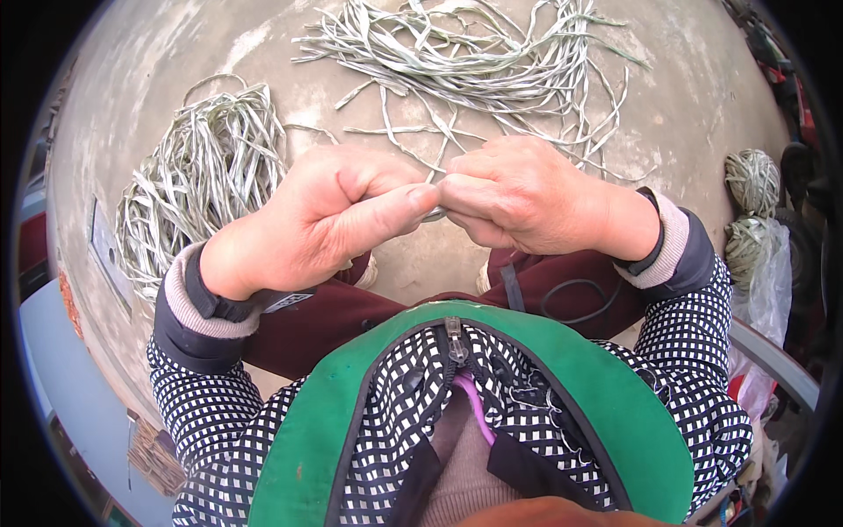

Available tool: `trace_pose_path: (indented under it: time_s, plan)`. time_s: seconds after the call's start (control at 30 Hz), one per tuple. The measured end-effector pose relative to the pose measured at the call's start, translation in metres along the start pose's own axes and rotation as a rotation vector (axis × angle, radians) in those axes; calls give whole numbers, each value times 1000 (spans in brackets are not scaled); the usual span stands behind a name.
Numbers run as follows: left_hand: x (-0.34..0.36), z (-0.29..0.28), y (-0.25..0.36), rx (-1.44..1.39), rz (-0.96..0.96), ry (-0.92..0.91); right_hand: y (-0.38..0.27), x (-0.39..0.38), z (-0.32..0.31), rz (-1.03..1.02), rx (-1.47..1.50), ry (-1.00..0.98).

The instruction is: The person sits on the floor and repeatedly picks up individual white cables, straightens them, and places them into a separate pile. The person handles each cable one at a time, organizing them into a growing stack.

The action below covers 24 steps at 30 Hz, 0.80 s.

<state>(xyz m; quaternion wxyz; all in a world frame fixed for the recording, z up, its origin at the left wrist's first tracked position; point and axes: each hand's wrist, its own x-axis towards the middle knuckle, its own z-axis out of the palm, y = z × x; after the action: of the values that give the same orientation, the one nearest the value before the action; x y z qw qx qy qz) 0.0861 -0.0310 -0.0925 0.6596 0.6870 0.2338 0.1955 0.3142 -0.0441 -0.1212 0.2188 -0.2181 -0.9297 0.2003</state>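
My left hand (342, 215) and my right hand (536, 193) meet in front of me, both with fingers closed in a pinch. Between the fingertips runs a thin grey-green strand (435, 167), flat like a strip of dried grass or plastic; most of the part held is hidden by my fingers. Beyond the hands lies a loose spread of the same strands (465, 66) on the floor, a few trailing back toward my fingers. A thick tangled heap of strands (206, 162) rests to the left, beside my left wrist.
At the right stand two wound balls of strand (752, 182), the nearer one beside a clear plastic bag (762, 294). A pale blue-grey surface (75, 378) curves along the lower left, with a bundle of thin brown sticks (154, 457) close by. Bare concrete floor (685, 79) surrounds the strands.
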Motion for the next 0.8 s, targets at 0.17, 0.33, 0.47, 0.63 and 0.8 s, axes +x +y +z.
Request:
trace_pose_path:
  time_s: [0.17, 0.33, 0.47, 0.63, 0.8]
  plan:
    - [-19, 1, 7, 52, 50, 5, -14, -2, 1, 14, 103, -53]
    - [-17, -2, 1, -14, 174, 67, -8, 0, 6, 90, 305, 25]
    - [-8, -8, -5, -20, 118, 57, 6, -1, 6, 310, 742, -79]
    - [-3, -6, -11, -97, 219, 73, 17, 1, 5, 273, 734, -39]
    - [-1, -7, -9, 7, 168, 6, 11, 6, 7, 270, 598, -71]
